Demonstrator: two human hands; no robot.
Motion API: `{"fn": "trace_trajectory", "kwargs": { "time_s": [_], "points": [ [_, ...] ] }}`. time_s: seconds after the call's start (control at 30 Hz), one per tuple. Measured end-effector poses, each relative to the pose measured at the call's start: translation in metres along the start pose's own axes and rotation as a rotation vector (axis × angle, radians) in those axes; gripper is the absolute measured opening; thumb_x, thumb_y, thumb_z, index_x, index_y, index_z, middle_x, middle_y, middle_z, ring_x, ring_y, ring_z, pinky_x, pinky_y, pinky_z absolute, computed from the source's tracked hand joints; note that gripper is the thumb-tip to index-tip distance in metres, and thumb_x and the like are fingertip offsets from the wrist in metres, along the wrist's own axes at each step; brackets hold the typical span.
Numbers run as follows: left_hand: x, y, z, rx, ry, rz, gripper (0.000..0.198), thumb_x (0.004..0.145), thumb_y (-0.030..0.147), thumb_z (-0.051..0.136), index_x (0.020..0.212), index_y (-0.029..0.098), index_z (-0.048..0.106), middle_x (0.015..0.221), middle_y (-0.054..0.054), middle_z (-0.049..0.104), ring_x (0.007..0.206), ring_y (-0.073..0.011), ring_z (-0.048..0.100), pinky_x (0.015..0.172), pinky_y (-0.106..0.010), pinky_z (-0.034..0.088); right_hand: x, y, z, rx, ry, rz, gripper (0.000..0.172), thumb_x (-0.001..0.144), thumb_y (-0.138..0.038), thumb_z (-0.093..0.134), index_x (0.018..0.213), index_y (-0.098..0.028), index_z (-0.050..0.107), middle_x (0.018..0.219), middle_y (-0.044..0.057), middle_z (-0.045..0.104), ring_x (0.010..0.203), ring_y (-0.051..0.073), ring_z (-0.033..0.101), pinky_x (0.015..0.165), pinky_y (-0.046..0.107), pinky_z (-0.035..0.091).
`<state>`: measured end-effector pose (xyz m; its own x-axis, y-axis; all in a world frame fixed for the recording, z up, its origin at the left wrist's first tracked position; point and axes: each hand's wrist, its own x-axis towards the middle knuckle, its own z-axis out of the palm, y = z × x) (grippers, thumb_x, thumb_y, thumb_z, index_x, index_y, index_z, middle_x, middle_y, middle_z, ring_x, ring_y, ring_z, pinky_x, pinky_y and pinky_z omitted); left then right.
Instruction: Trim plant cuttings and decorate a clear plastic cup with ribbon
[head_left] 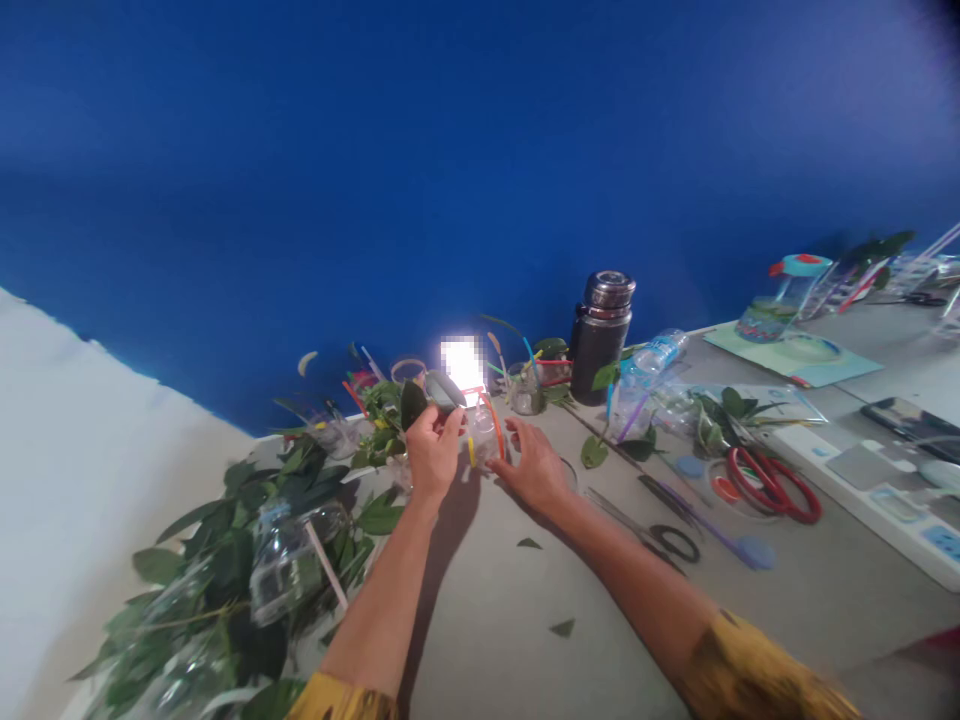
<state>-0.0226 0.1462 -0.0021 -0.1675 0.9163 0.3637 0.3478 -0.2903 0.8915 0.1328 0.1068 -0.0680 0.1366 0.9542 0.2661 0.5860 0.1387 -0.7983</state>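
My left hand is closed in a pinch on a dark green leaf, beside the top of a small clear plastic bottle. An orange straw and a short yellow straw stand out against the bottle. On the bottle's right side is my right hand, its thumb reaching to the bottle's base and its fingers apart. Whether that thumb presses on the bottle is hard to tell. Behind both hands, a bright blurred-out patch hides what is there.
Leafy cuttings and clear bottles crowd the left. A dark thermos stands by the blue wall. To the right lie red-handled scissors, black-handled scissors, a plastic bottle, a power strip and a phone.
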Motion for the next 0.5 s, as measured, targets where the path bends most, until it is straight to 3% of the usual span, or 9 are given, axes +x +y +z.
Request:
{"fn": "trace_trajectory", "kwargs": {
  "time_s": [0.27,0.5],
  "points": [
    [0.000,0.001,0.000,-0.016,0.006,0.018,0.021,0.081,0.039,0.067,0.074,0.019,0.067,0.070,0.000,0.072,0.063,-0.0169,0.071,0.065,-0.025,0.055,0.009,0.002,0.014,0.132,0.056,-0.063,0.079,0.072,-0.031,0.081,0.146,-0.027,0.051,0.136,0.012,0.064,0.127,0.037,0.058,0.109,0.058,0.046],
    [-0.001,-0.001,-0.001,-0.026,-0.002,0.007,0.020,0.080,0.038,0.067,0.076,0.018,0.068,0.071,-0.001,0.073,0.066,-0.0177,0.073,0.067,-0.026,0.056,0.017,0.014,0.022,0.318,0.009,-0.029,0.100,0.068,-0.027,0.083,0.157,-0.029,0.037,0.143,0.012,0.062,0.134,0.035,0.054,0.113,0.059,0.044]
  ]
}}
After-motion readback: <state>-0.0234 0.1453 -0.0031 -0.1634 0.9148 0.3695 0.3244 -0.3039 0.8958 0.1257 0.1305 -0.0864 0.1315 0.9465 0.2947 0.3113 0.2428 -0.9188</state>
